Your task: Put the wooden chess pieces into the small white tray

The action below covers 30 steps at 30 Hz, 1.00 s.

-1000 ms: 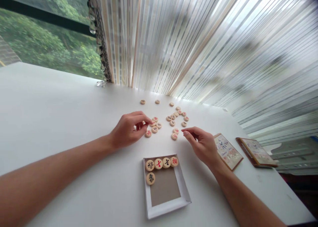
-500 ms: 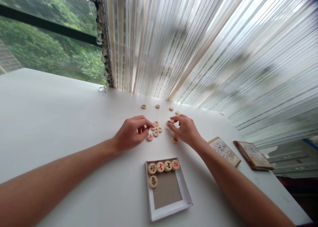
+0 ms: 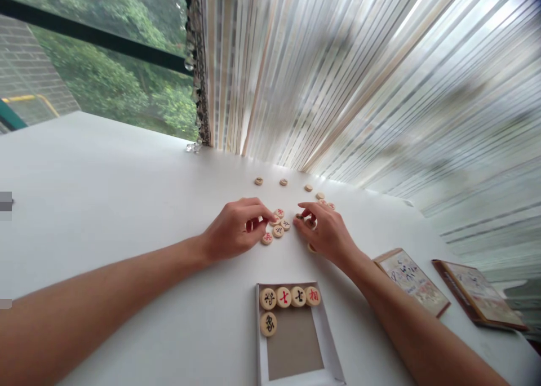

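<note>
My left hand (image 3: 242, 227) is closed, its index fingertip and thumb at a round wooden Chinese chess piece (image 3: 275, 221) in a small cluster. Around it lie a red-marked piece (image 3: 279, 212), a black-marked piece (image 3: 278, 231) and another red-marked piece (image 3: 267, 238). My right hand (image 3: 326, 228) curves over pieces to the right of that cluster, thumb and index finger apart. One dark-marked piece (image 3: 299, 217) shows by its thumb tip, and another piece (image 3: 310, 223) is partly hidden under the fingers. A further piece (image 3: 311, 248) peeks out below this hand.
Nearer me stands a shallow white box (image 3: 333, 346) with several pieces along its far and left sides. Single pieces (image 3: 283, 182) lie toward the curtain (image 3: 279, 93). Two flat illustrated boxes (image 3: 412, 282) (image 3: 482, 293) rest by my right forearm on the white table (image 3: 127, 194).
The view has shifted, so the table things appear further right and the white box lower. My right hand has moved slightly toward me over its pieces, uncovering red-marked ones behind it. My left hand stays at the cluster.
</note>
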Each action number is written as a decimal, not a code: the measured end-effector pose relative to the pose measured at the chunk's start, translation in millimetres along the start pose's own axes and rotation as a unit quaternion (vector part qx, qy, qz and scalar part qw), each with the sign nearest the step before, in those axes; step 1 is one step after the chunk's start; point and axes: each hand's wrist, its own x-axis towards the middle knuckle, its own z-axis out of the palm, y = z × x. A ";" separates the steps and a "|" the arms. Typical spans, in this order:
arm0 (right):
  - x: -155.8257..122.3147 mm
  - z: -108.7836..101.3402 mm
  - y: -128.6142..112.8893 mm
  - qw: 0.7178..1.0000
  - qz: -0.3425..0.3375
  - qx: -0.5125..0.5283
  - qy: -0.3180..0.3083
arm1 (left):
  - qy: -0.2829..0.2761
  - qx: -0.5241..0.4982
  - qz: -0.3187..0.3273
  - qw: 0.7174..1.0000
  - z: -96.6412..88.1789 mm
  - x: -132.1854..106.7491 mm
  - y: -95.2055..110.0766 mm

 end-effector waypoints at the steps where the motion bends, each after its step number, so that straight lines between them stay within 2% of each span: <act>1: -0.4 0.1 -0.7 1.000 -0.003 0.007 0.011 | 0.000 -0.001 0.000 1.000 -0.2 0.3 1.2; 4: -2.6 -1.5 -8.5 0.997 -0.011 0.061 0.050 | 0.006 -0.013 -0.015 1.000 -1.8 1.9 5.5; 5: -3.8 -2.7 -12.9 0.991 -0.016 0.113 0.064 | 0.006 -0.023 -0.026 0.999 -2.4 2.6 6.8; 9: -9.7 -9.7 -34.4 0.951 -0.020 0.303 0.062 | 0.006 -0.094 -0.125 0.988 -3.0 5.1 11.6; 12: -13.5 -15.9 -49.0 0.930 -0.019 0.363 0.049 | -0.016 -0.195 -0.203 0.959 -1.0 7.0 16.2; 15: -16.0 -19.5 -58.3 0.921 -0.025 0.386 0.043 | -0.051 -0.291 -0.243 0.924 0.8 8.8 21.8; 18: -17.4 -19.2 -61.6 0.918 -0.032 0.393 0.036 | -0.063 -0.336 -0.260 0.903 1.6 9.1 26.0; 22: -17.4 -16.3 -60.4 0.906 -0.023 0.423 0.025 | -0.055 -0.359 -0.270 0.892 3.4 7.3 27.2; 27: -14.0 -15.1 -59.7 0.866 0.065 0.496 -0.023 | -0.028 -0.347 -0.270 0.898 5.8 5.6 26.6; 30: -12.0 -16.6 -61.5 0.855 0.103 0.507 -0.042 | -0.024 -0.340 -0.264 0.902 6.0 4.7 26.7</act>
